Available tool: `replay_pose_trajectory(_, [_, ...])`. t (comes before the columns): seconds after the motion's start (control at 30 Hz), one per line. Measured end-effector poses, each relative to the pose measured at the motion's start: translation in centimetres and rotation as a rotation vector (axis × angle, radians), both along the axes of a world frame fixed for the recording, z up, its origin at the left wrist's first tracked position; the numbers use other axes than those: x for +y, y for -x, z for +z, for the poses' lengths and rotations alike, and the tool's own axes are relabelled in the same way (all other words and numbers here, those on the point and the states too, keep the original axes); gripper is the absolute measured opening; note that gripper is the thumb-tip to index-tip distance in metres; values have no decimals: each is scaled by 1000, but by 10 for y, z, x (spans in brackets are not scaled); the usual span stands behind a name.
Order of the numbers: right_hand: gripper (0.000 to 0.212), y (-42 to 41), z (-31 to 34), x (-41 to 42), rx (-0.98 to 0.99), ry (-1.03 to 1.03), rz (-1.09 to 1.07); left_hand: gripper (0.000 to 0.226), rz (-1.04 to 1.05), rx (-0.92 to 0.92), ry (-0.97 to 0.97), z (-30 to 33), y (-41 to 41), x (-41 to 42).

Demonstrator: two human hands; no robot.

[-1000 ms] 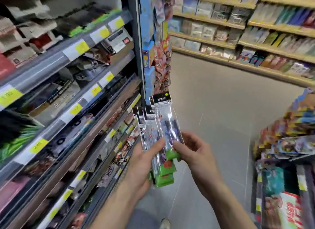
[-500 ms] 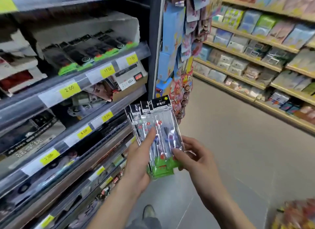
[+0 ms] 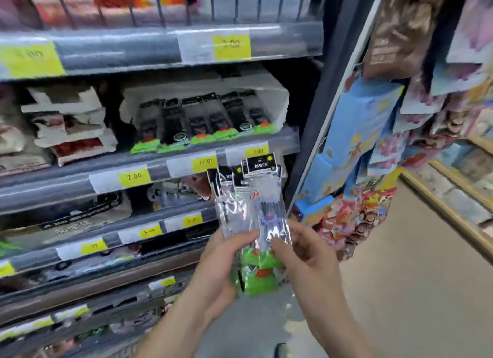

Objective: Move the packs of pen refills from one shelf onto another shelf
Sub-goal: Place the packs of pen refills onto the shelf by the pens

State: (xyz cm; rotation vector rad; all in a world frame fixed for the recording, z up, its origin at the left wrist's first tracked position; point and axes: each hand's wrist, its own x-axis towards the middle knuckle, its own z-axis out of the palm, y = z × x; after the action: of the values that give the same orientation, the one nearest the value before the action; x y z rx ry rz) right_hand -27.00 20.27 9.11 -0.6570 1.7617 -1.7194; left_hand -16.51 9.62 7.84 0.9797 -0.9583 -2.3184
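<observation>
Lifted higher than a moment ago, the packs of pen refills (image 3: 250,216) now stand upright in front of the shelf (image 3: 160,165) that carries a white box (image 3: 205,112) of matching packs. Left hand (image 3: 224,264) grips the fanned bundle with its thumb across the front; right hand (image 3: 301,253) pinches the front pack near its green foot. This looks like the carrying step. Next, I judge, the bundle must be raised over the shelf lip and laid into that box.

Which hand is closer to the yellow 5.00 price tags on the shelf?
Left. The left hand holds the refill packs just right of and below the 5.00 tags; the right hand sits farther right, beyond the packs.
</observation>
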Motion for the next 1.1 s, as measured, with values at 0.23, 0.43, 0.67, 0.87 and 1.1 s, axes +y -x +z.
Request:
replay_pose_trajectory(0.23, [30, 70, 19, -33, -51, 56, 307, 74, 406, -51, 33, 23, 46, 6])
replay_pose_trajectory(0.43, [25, 98, 32, -61, -135, 30, 468, 76, 604, -92, 104, 46, 57, -4])
replay_pose_trajectory(0.67, [17, 123, 61, -129, -206, 51, 323, 58, 685, -36, 129, 64, 45, -19])
replay_pose_trajectory(0.87, [19, 126, 71, -166, -349, 33, 130, 57, 649, -27, 128, 61, 44, -28])
replay_pose_trajectory(1.1, [37, 111, 71, -157, -600, 231, 53, 68, 615, -21, 115, 61, 47, -43])
